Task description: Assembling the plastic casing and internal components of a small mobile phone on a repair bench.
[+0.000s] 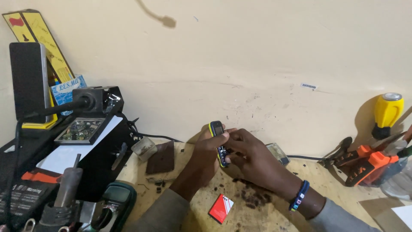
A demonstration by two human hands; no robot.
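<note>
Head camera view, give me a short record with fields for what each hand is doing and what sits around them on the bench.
left hand: grip closed round a small black keypad phone with yellow edging, held upright above the bench
right hand: fingertips on the phone's keypad side; blue beaded wristband on the wrist
surface: stained wooden bench
below hands: flat red and white card
left side: green handheld multimeter
right side: orange-handled pliers, yellow-handled tool

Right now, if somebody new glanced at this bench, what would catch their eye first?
Mid-bench, the left hand grips a small yellow-edged phone while the right hand works its keypad. A red and white card lies just below, and orange-handled tools with a yellow handle crowd the right edge.
</note>
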